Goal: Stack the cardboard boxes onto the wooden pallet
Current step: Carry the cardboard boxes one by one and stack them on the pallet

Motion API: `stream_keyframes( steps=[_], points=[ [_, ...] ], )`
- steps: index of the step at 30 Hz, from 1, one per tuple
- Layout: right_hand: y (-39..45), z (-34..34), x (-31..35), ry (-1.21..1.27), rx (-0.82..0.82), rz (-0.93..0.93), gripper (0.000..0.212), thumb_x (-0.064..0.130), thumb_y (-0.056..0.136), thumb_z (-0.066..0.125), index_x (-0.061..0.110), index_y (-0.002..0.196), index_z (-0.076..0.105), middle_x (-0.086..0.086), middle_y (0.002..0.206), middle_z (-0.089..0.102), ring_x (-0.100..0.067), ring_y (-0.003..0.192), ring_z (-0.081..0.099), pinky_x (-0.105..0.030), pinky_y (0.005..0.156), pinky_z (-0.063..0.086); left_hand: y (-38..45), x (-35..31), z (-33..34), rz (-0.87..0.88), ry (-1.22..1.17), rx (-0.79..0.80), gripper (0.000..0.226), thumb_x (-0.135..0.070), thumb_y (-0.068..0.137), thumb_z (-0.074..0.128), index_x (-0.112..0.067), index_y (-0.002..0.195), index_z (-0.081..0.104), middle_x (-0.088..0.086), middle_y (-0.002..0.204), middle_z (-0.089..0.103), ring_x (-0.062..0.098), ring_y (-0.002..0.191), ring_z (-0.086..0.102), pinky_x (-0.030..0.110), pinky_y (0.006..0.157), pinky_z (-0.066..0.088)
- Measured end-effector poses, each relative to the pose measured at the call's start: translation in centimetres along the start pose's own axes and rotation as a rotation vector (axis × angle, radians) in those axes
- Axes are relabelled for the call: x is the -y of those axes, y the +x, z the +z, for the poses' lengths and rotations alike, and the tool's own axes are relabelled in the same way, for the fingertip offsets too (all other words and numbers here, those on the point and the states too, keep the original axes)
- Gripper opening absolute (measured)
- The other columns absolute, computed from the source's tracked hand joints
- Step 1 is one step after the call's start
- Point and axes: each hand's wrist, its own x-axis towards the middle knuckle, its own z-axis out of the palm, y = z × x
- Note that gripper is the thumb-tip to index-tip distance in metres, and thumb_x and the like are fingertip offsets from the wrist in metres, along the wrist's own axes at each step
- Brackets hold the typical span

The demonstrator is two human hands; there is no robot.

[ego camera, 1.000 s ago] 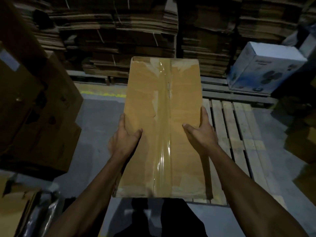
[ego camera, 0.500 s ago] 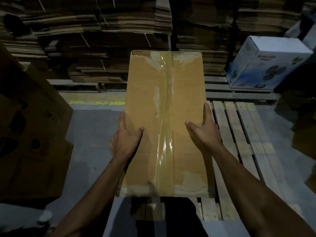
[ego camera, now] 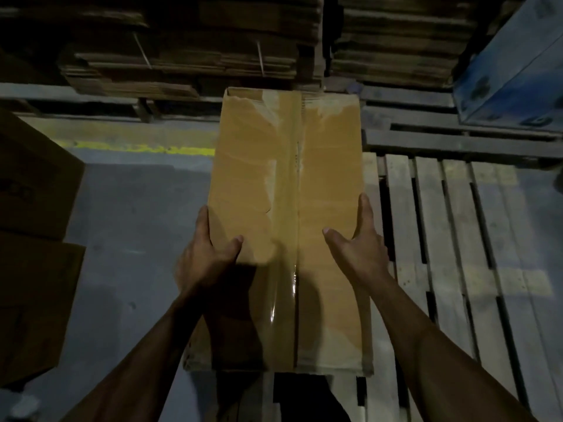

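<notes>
At the bottom of the frame two bare forearms reach up toward the centre, where the left hand (ego camera: 210, 254) and the right hand (ego camera: 359, 248) clamp a long cardboard box (ego camera: 289, 208) between them, each palm pressed flat against a long side with the thumb hooked over the taped top face and the fingers wrapped down out of view. The box fills the middle of the frame, carried lengthwise away from the body, its right edge overlapping the left edge of the wooden pallet (ego camera: 457, 239), whose bare slats spread across the right half. This looks like the carry-and-place step: the box seems not yet set down, and the next move likely calls for shifting it rightward over the slats and lowering it square to a corner. Compared with half a second ago, the view has tipped downward and closer, so the pallet looms larger. At the left edge sit brown cartons (ego camera: 33, 208); at upper right, a blue-and-white box (ego camera: 511, 74); across the top, bundled flat cardboard (ego camera: 189, 56).
</notes>
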Motion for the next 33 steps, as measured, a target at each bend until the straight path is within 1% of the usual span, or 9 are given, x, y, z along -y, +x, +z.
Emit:
stream_keyframes(
  steps=[3,8,13,17,21,25,27,30,33],
  points=[
    [4.3,2.4,-1.6,0.01,0.024,0.025,0.098,0.052,0.087,0.069,0.048,0.155,-0.002,0.001,0.154,0.042,-0.031,0.132,0.049,-0.048,0.107,0.037,3.8,0.7,2.8,-0.024,-0.009,0.019,0.09,-0.066,0.074,0.059,-0.051,0.147,0.007,-0.002,0.144,0.05,0.037,0.123,0.054,0.052,0.1,0.044],
    [9.5,5.0,-2.8,-0.001,0.038,0.045,0.098,0.052,0.088,0.068,0.046,0.155,-0.002,-0.001,0.156,0.04,-0.034,0.134,0.046,-0.05,0.11,0.034,8.9,1.5,6.2,-0.008,-0.011,0.029,0.092,-0.063,0.079,0.063,-0.046,0.149,0.005,0.0,0.145,0.049,0.039,0.123,0.053,0.052,0.101,0.043],
    [13.6,6.7,-3.1,0.004,0.046,0.054,0.097,0.047,0.09,0.069,0.043,0.157,-0.001,-0.001,0.158,0.036,-0.034,0.138,0.04,-0.047,0.111,0.03,13.2,2.2,8.5,0.01,0.008,0.018,0.094,-0.07,0.072,0.055,-0.05,0.147,0.001,0.002,0.145,0.05,0.041,0.122,0.053,0.052,0.102,0.043],
    [16.1,7.6,-2.9,0.013,0.04,0.04,0.096,0.046,0.09,0.069,0.041,0.158,0.0,-0.001,0.158,0.035,-0.033,0.138,0.04,-0.044,0.11,0.031,15.9,2.1,9.7,0.033,0.016,-0.004,0.091,-0.066,0.077,0.057,-0.046,0.15,0.006,-0.001,0.147,0.048,0.037,0.126,0.051,0.048,0.102,0.04],
    [18.5,8.5,-2.9,0.018,0.036,0.024,0.096,0.044,0.091,0.069,0.04,0.158,0.001,0.001,0.157,0.036,-0.031,0.135,0.043,-0.039,0.104,0.033,18.3,2.2,11.0,0.011,0.034,-0.026,0.09,-0.067,0.075,0.056,-0.049,0.148,0.007,-0.002,0.147,0.049,0.037,0.124,0.053,0.05,0.102,0.042],
    [19.6,9.1,-3.4,0.03,0.045,0.032,0.096,0.042,0.091,0.069,0.039,0.158,0.0,0.0,0.158,0.035,-0.03,0.136,0.042,-0.031,0.093,0.029,19.4,2.7,11.9,0.004,0.015,0.008,0.091,-0.068,0.074,0.054,-0.049,0.148,0.005,-0.003,0.15,0.045,0.037,0.126,0.051,0.053,0.105,0.041],
    [20.0,9.9,-4.0,0.025,0.057,0.043,0.096,0.041,0.091,0.069,0.038,0.159,0.0,-0.001,0.158,0.036,-0.03,0.137,0.041,-0.033,0.097,0.032,20.0,3.3,12.6,0.007,0.016,0.031,0.094,-0.07,0.072,0.053,-0.047,0.15,0.005,-0.003,0.152,0.042,0.036,0.128,0.05,0.052,0.105,0.04],
    [20.5,10.6,-4.6,-0.003,0.064,0.062,0.095,0.041,0.091,0.068,0.036,0.159,0.001,-0.002,0.156,0.038,-0.031,0.138,0.04,-0.041,0.107,0.034,20.2,3.8,13.5,0.058,0.066,0.037,0.098,-0.07,0.074,0.049,-0.036,0.155,0.006,0.0,0.155,0.038,0.036,0.13,0.047,0.049,0.101,0.04],
    [20.8,10.8,-4.9,-0.013,0.069,0.055,0.096,0.044,0.091,0.068,0.038,0.159,0.0,-0.004,0.158,0.036,-0.031,0.14,0.038,-0.044,0.109,0.034,20.5,3.9,13.5,0.084,0.049,0.06,0.101,-0.068,0.074,0.05,-0.03,0.157,0.006,-0.002,0.159,0.029,0.031,0.136,0.041,0.049,0.104,0.04]
  ],
)
